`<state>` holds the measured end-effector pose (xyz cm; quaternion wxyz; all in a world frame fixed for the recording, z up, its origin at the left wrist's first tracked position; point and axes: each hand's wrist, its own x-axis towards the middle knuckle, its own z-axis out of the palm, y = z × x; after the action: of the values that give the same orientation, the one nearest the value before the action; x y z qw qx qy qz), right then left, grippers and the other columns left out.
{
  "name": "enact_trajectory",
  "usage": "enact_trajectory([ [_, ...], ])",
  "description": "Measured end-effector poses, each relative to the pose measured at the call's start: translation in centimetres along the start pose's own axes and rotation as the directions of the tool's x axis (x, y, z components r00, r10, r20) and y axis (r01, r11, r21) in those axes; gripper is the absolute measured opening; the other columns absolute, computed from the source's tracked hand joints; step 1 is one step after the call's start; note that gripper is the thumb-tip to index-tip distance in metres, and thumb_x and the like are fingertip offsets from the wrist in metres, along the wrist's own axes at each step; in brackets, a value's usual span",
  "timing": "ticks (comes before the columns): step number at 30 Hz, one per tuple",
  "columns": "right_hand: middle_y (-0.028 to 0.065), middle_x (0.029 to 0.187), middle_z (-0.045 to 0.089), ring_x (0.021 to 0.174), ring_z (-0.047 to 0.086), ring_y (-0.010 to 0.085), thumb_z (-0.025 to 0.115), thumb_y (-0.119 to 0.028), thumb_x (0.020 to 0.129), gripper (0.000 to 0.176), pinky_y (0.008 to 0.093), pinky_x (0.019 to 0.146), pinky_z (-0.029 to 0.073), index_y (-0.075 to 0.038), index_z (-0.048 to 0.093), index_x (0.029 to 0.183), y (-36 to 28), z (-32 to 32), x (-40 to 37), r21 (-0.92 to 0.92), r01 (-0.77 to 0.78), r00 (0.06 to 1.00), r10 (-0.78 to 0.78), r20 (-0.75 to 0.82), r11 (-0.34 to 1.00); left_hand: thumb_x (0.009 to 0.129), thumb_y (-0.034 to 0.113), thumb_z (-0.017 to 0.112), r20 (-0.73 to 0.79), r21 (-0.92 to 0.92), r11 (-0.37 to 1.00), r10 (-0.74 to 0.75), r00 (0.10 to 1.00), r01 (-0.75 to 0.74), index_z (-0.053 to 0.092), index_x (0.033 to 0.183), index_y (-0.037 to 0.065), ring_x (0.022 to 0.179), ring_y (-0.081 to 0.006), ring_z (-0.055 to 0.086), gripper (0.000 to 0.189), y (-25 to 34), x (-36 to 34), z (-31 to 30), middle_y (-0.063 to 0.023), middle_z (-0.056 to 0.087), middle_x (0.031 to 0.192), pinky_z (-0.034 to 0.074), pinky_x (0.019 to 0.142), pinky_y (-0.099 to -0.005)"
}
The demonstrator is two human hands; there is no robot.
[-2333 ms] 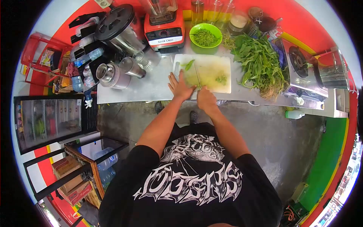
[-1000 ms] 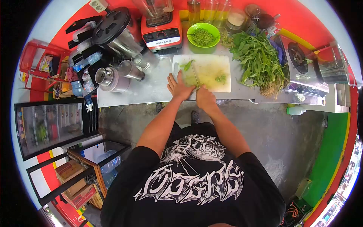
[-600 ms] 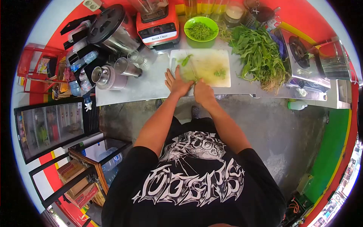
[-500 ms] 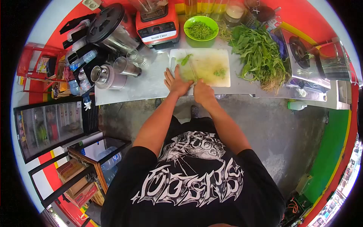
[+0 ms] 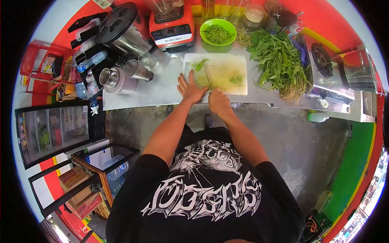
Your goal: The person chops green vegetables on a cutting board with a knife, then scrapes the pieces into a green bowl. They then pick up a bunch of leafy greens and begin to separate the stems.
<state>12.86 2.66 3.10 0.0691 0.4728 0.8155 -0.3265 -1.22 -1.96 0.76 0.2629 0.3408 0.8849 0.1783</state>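
Where right hand (image 5: 219,102) holds knife (image 5: 207,77), board (image 5: 239,65) edge

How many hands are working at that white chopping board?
2. The left hand lies flat on the near left corner of the chopping board; the right hand, beside it, grips a knife.

Right hand (image 5: 219,102) hides handle of the knife (image 5: 207,77)

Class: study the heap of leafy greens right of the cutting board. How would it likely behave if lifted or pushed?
The leafy greens would probably flop and droop: the stems look long and thin. Likely light for their bulk, being loose leaves. Pushed, they may slide as a tangle on the smooth metal counter.
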Motion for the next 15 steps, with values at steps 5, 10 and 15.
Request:
enact_trajectory([
  [5, 0.0334, 0.106, 0.068, 0.1, 0.067, 0.0496, 0.047, -0.018, 0.096, 0.033, 0.056, 0.091, 0.052, 0.009, 0.054, 0.115, -0.59, -0.27, 0.31, -0.02, 0.007, 1.0, -0.007, 0.005, 1.0, 0.072, 0.05, 0.081, 0.007, -0.01, 1.0, -0.019, 1.0, 0.019, 0.007, 0.161, 0.032, 0.154, -0.0397, -0.014, 0.118, 0.34, -0.17, -0.45, -0.0248, -0.014, 0.166, -0.002, 0.122, -0.0568],
  [10, 0.032, 0.107, 0.068, 0.102, 0.067, 0.0484, 0.05, -0.017, 0.095, 0.033, 0.0539, 0.09, 0.053, 0.008, 0.054, 0.116, -0.36, 0.02, 0.09, -0.019, -0.051, 0.999, 0.051, 0.006, 0.999, 0.072, 0.05, 0.082, 0.003, -0.017, 1.0, -0.013, 1.0, 0.014, 0.008, 0.161, 0.031, 0.154, -0.0395, -0.013, 0.118, 0.24, -0.2, -0.22, -0.0245, -0.014, 0.166, -0.001, 0.122, -0.0567],
  [15, 0.0316, 0.11, 0.068, 0.105, 0.067, 0.0463, 0.049, -0.015, 0.095, 0.035, 0.052, 0.092, 0.054, 0.009, 0.051, 0.121, -0.73, -0.79, 0.12, -0.089, 0.018, 0.999, -0.015, 0.031, 0.996, 0.072, 0.051, 0.082, -0.022, -0.002, 1.0, -0.003, 1.0, 0.003, 0.008, 0.161, 0.033, 0.154, -0.0399, -0.011, 0.117, 0.07, -0.16, -0.03, -0.024, -0.012, 0.166, 0.001, 0.122, -0.057],
])
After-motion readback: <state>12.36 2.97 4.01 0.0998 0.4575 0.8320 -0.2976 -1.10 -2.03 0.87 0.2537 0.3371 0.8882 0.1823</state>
